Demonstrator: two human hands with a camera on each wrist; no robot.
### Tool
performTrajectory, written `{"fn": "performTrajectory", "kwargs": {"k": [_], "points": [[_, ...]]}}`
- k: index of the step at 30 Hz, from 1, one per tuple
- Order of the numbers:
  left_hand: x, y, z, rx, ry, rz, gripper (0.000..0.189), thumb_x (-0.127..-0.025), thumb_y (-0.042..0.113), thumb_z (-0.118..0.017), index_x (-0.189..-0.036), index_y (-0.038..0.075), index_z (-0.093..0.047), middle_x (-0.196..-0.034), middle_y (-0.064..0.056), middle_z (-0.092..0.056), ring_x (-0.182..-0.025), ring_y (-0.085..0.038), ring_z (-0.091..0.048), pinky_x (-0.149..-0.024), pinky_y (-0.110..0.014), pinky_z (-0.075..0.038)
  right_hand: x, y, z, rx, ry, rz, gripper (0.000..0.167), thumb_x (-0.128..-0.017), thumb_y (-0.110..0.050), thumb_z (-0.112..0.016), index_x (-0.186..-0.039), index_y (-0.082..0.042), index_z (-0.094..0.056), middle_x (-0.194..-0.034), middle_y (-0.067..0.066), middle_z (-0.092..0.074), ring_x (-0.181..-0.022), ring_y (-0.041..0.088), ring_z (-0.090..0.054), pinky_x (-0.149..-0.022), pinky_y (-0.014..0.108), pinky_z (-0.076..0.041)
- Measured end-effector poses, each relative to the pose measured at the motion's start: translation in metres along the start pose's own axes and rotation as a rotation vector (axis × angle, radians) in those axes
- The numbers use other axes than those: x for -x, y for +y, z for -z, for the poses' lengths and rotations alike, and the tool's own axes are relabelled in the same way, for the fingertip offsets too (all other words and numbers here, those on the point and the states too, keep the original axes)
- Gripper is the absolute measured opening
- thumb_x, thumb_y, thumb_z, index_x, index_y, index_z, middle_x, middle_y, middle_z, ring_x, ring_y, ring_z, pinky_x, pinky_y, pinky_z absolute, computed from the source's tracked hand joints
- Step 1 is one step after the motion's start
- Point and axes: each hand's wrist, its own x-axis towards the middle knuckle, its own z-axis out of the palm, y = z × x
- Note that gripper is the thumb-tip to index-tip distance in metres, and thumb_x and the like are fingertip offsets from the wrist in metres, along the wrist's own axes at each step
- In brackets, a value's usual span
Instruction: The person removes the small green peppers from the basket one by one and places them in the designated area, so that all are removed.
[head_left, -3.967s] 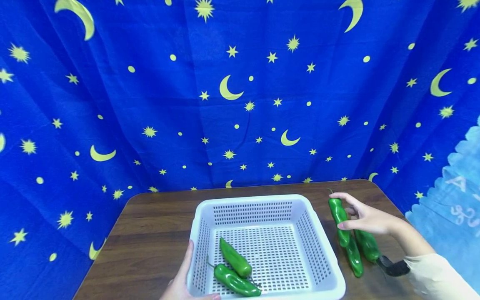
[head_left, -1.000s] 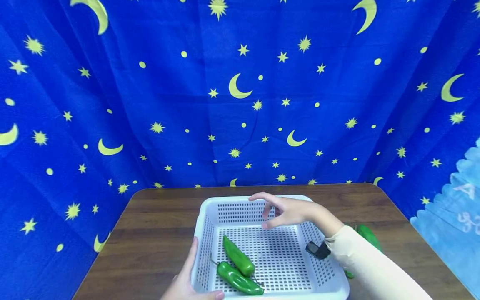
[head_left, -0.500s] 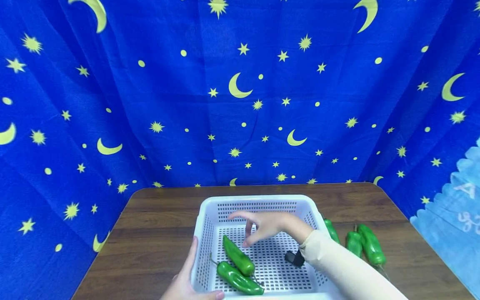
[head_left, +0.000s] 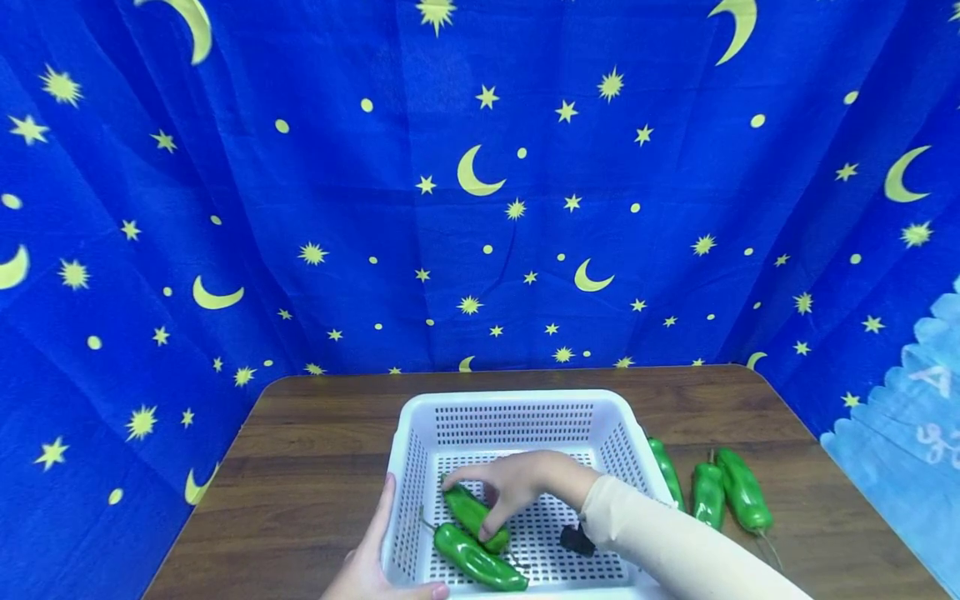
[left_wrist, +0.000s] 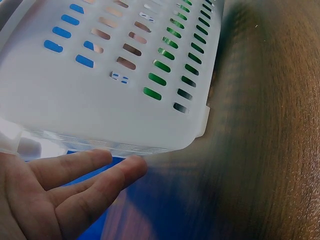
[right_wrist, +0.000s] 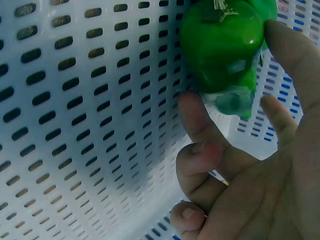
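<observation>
In the head view, a white plastic basket (head_left: 517,398) holds two glossy green peppers. My right hand (head_left: 517,487) reaches down into it, thumb and forefinger about the two ends of the farther green pepper (head_left: 467,508). The right wrist view shows that pepper (right_wrist: 220,45) between thumb and forefinger, while the other fingers are curled beside it. Nearer me in the basket lies the second green pepper (head_left: 480,560). My left hand (head_left: 369,567) rests at the basket's near left corner. Its straight fingers (left_wrist: 85,205) touch the basket's outside in the left wrist view.
Three more green peppers (head_left: 744,492) lie on the brown wooden table (head_left: 315,450) right of the basket, partly hidden by the rim and my sleeve (head_left: 675,542). A blue curtain (head_left: 390,217) with moons and stars hangs behind. A black device (head_left: 576,540) is on my right wrist.
My right hand has left the peppers on the table, crossed leftward over the basket and come down around the farther pepper inside. The left hand has stayed at the corner.
</observation>
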Motion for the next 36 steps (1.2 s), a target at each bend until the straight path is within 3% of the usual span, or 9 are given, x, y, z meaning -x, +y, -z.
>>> {"fn": "performTrajectory", "kwargs": {"k": [5,10,21,29,36], "points": [[-0.001,0.0,0.0,-0.022,0.008,0.011,0.135,-0.073,0.018,-0.087,-0.157,0.03,0.019,-0.158,-0.036,-0.017,-0.116,-0.043,-0.06,-0.082,-0.031,-0.062,-0.001,-0.001,-0.005,-0.028,-0.029,0.013,0.077,-0.08,-0.031,-0.081,-0.143,-0.045,-0.039,-0.115,-0.012,-0.058,-0.099,0.003,-0.059,-0.09,0.027,-0.053],[-0.001,-0.001,0.0,-0.05,0.024,0.023,0.135,-0.073,0.018,-0.087,-0.158,0.029,0.018,-0.159,-0.035,-0.015,-0.119,-0.044,-0.058,-0.085,-0.035,-0.061,-0.003,-0.004,-0.006,0.044,-0.022,-0.002,0.077,-0.079,-0.033,-0.081,-0.142,-0.05,-0.04,-0.116,-0.013,-0.059,-0.101,0.003,-0.058,-0.091,0.03,-0.053],[-0.002,-0.001,-0.002,-0.015,0.023,0.02,0.135,-0.074,0.016,-0.087,-0.157,0.029,0.018,-0.16,-0.034,-0.014,-0.121,-0.046,-0.056,-0.086,-0.037,-0.061,-0.003,-0.008,-0.009,0.131,-0.017,-0.059,0.066,-0.078,-0.037,-0.081,-0.131,-0.056,-0.047,-0.11,-0.013,-0.062,-0.096,0.005,-0.058,-0.086,0.032,-0.053],[-0.001,-0.001,-0.003,-0.016,0.048,0.002,0.137,-0.071,0.016,-0.088,-0.159,0.025,0.016,-0.161,-0.032,-0.013,-0.122,-0.046,-0.055,-0.084,-0.03,-0.061,-0.001,-0.003,-0.007,0.089,-0.026,-0.069,0.067,-0.077,-0.037,-0.081,-0.133,-0.055,-0.048,-0.112,-0.014,-0.061,-0.099,0.004,-0.057,-0.09,0.033,-0.051],[-0.001,0.002,-0.004,0.035,0.033,0.001,0.137,-0.071,0.012,-0.088,-0.158,0.023,0.017,-0.162,-0.031,-0.01,-0.124,-0.049,-0.053,-0.087,-0.034,-0.061,0.002,0.006,-0.004,0.035,-0.006,-0.013,0.07,-0.077,-0.036,-0.081,-0.136,-0.05,-0.046,-0.111,-0.015,-0.058,-0.098,0.001,-0.054,-0.088,0.026,-0.05]]}}
